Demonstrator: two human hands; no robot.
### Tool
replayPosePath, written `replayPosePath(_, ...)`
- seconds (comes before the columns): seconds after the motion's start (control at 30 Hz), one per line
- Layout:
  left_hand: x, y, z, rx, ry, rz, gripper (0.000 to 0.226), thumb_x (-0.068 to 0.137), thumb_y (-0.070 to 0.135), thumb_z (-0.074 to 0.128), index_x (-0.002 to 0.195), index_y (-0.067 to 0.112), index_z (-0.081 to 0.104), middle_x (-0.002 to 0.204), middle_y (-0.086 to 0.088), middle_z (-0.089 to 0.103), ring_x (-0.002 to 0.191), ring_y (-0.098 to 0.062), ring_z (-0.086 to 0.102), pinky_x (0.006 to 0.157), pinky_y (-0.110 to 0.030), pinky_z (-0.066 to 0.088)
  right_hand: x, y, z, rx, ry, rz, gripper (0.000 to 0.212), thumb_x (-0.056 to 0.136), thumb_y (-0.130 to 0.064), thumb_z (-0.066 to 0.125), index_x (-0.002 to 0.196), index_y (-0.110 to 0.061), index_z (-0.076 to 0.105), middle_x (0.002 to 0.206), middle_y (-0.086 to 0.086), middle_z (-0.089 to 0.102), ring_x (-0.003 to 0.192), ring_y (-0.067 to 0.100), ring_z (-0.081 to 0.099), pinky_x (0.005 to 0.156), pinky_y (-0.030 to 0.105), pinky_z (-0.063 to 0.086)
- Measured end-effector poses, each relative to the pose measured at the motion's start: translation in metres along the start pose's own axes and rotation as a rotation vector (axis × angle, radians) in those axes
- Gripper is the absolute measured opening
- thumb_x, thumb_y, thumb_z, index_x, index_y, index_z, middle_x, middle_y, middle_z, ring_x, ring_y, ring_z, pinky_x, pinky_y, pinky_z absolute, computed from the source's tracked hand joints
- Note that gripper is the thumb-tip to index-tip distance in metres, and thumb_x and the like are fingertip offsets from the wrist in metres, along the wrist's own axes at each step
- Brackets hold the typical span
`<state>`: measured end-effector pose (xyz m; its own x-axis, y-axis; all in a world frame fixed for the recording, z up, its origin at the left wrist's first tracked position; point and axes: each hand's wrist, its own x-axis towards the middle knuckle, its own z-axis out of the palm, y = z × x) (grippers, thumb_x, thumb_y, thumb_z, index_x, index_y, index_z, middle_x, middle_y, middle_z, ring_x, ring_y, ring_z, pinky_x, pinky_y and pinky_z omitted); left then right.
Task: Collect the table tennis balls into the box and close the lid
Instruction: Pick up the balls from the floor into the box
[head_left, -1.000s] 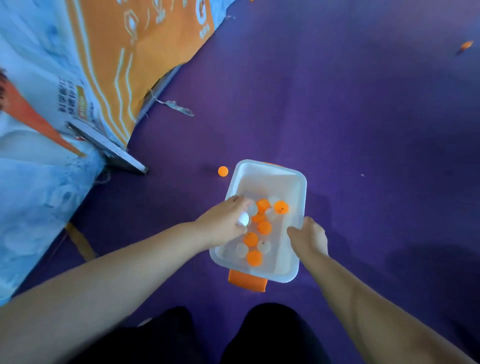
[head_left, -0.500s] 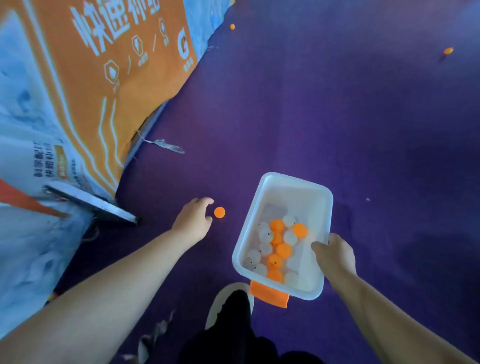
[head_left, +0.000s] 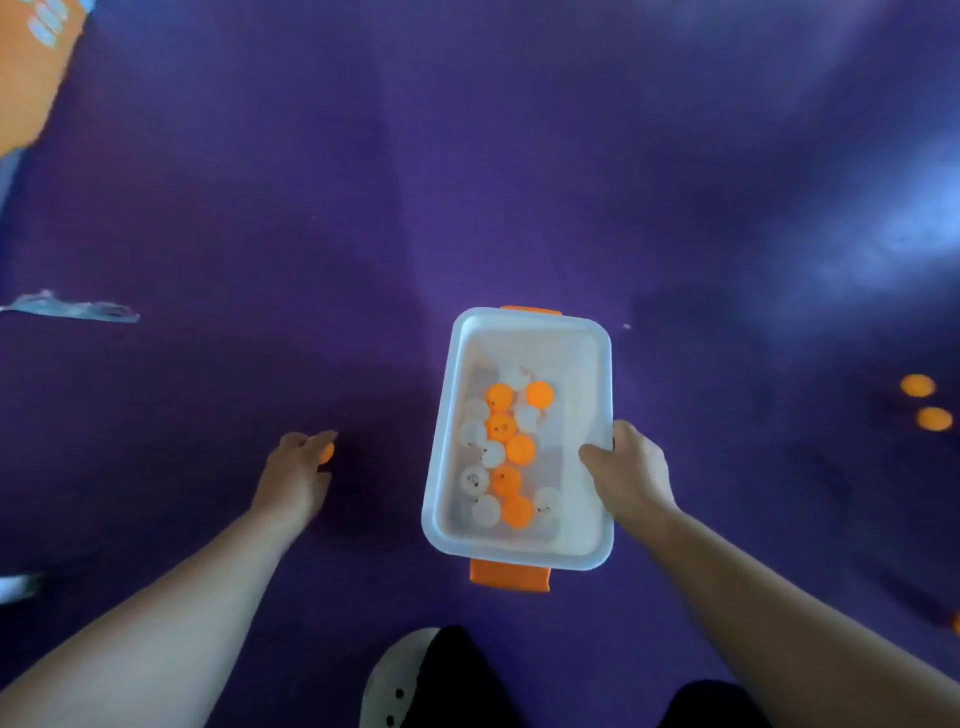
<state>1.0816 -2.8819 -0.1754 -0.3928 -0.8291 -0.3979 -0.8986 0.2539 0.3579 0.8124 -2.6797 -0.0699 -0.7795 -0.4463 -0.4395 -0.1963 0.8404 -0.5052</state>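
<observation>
Over purple floor (head_left: 467, 182): white box (head_left: 592, 374), lidless, orange and white balls (head_left: 504, 447) inside; right hand (head_left: 631, 475) grips its rim; left hand (head_left: 296, 475) pinches orange ball (head_left: 327, 453), blurred

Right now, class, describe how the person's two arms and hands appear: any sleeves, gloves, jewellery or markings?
Both forearms are bare to the bottom edge of the picture, with no sleeves in view. The left hand and right hand wear no gloves. No watch, ring, bracelet or marking shows, though the picture is somewhat blurred.
</observation>
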Motion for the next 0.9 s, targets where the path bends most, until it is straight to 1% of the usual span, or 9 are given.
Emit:
replayPosePath(0.13,0.019,0.057,-0.015,-0.165,0.088,0.088,0.038,0.091,0.018,0.053,0.129,0.017,0.052,0.116,-0.019,0.053,0.104,-0.040,0.057,0.086,-0.043,0.047,0.009,0.006,-0.003,0.037,0.065,0.045,0.018,0.081,-0.017,0.050,0.067,-0.014,0.038,0.067,-0.002,0.047,0.057,0.015,0.039,0.050,0.028,0.033)
replayPosePath(0.23,0.013,0.135,-0.041,-0.545,0.171,0.353,0.035,0.090,0.029,0.055,0.124,0.023,0.049,0.115,-0.002,0.059,0.094,-0.024,0.063,0.085,-0.036,0.049,0.014,0.011,-0.007,0.066,0.133,0.064,0.020,0.080,-0.015,0.051,0.066,-0.013,0.038,0.064,-0.001,0.045,0.056,0.016,0.037,0.050,0.029,0.032)
replayPosePath(0.33,-0.006,0.203,-0.062,-0.667,0.136,0.643,0.030,0.088,0.030,0.059,0.117,0.027,0.050,0.103,0.010,0.058,0.081,-0.007,0.060,0.073,-0.018,0.048,0.019,0.013,-0.019,0.106,0.209,0.098,0.021,0.080,-0.014,0.052,0.065,-0.012,0.037,0.063,-0.001,0.046,0.057,0.017,0.037,0.051,0.031,0.032)
replayPosePath(0.4,-0.016,0.232,-0.067,-0.640,0.075,0.772,0.033,0.086,0.035,0.058,0.118,0.027,0.050,0.098,0.016,0.056,0.081,-0.001,0.056,0.070,-0.010,0.044,0.020,0.015,-0.031,0.113,0.245,0.111,0.017,0.079,-0.015,0.053,0.068,-0.010,0.041,0.065,0.000,0.047,0.058,0.018,0.039,0.052,0.031,0.033)
replayPosePath(0.5,-0.022,0.265,-0.061,-0.538,-0.042,0.876,0.036,0.091,0.036,0.056,0.125,0.027,0.050,0.094,0.009,0.060,0.081,-0.003,0.054,0.070,-0.018,0.044,0.022,0.019,-0.053,0.132,0.287,0.124,0.017,0.079,-0.015,0.055,0.070,-0.009,0.042,0.065,0.001,0.046,0.058,0.019,0.038,0.051,0.031,0.032)
replayPosePath(0.6,-0.023,0.293,-0.047,-0.314,-0.167,0.948,0.047,0.093,0.036,0.051,0.138,0.025,0.040,0.124,0.002,0.059,0.108,-0.015,0.055,0.086,-0.025,0.040,0.021,0.025,-0.077,0.181,0.333,0.168,0.015,0.077,-0.015,0.056,0.071,-0.008,0.044,0.067,0.003,0.046,0.060,0.020,0.039,0.053,0.031,0.033)
replayPosePath(0.67,-0.024,0.309,-0.040,-0.165,-0.105,1.053,0.057,0.089,0.038,0.053,0.141,0.019,0.039,0.135,-0.003,0.054,0.124,-0.024,0.046,0.099,-0.032,0.037,0.017,0.030,-0.095,0.243,0.360,0.213,0.014,0.074,-0.016,0.057,0.072,-0.006,0.047,0.069,0.003,0.049,0.062,0.020,0.042,0.056,0.031,0.036)
replayPosePath(0.8,-0.021,0.335,-0.043,-0.176,0.216,1.067,0.056,0.077,0.035,0.052,0.128,0.011,0.054,0.119,-0.008,0.064,0.115,-0.034,0.050,0.095,-0.044,0.041,0.002,0.036,-0.143,0.325,0.394,0.261,0.014,0.072,-0.015,0.058,0.075,-0.002,0.053,0.070,0.002,0.053,0.062,0.018,0.048,0.056,0.030,0.039)
replayPosePath(0.9,-0.040,0.364,-0.054,-0.302,0.103,0.926,0.057,0.081,0.024,0.063,0.133,0.008,0.046,0.124,-0.009,0.057,0.114,-0.034,0.048,0.092,-0.041,0.041,-0.014,0.046,-0.184,0.351,0.439,0.280,0.023,0.072,-0.016,0.059,0.085,0.003,0.058,0.074,0.004,0.058,0.066,0.019,0.052,0.058,0.031,0.042)
